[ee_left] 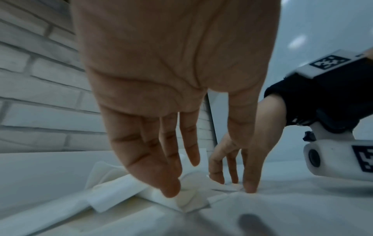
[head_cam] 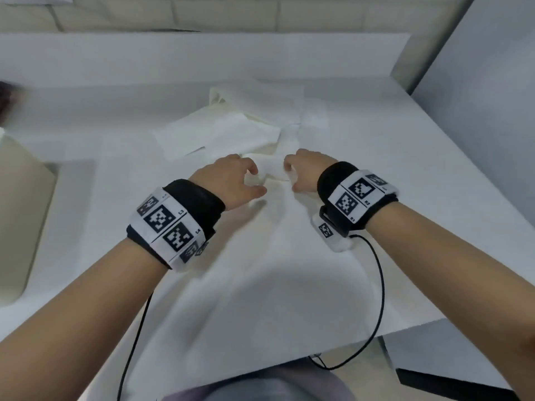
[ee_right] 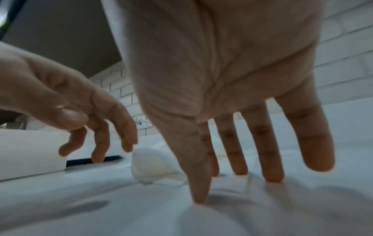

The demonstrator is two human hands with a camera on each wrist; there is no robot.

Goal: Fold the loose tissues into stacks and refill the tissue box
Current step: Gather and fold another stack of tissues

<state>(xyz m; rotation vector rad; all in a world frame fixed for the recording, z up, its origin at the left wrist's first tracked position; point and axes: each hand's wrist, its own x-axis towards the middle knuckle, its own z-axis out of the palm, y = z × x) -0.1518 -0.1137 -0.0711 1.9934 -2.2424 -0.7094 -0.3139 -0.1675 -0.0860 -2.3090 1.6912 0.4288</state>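
A heap of loose white tissues [head_cam: 231,131] lies at the table's middle, just beyond both hands, and shows crumpled in the left wrist view [ee_left: 141,191]. A large flat tissue sheet [head_cam: 260,241] is spread under the hands. My left hand [head_cam: 252,180] [ee_left: 210,190] is low over its far edge with fingers spread and pointing down, holding nothing. My right hand [head_cam: 289,175] [ee_right: 236,188] presses thumb and straight fingertips [ee_right: 272,177] onto the sheet. A small tissue lump [ee_right: 149,166] sits between the hands. A pale box-like container [head_cam: 20,215] [ee_right: 30,151] stands at the left.
The white table [head_cam: 405,157] ends in an edge on the right and near side. A brick wall [ee_left: 40,95] runs behind it. Black cables [head_cam: 379,285] hang from both wrist bands over the near edge.
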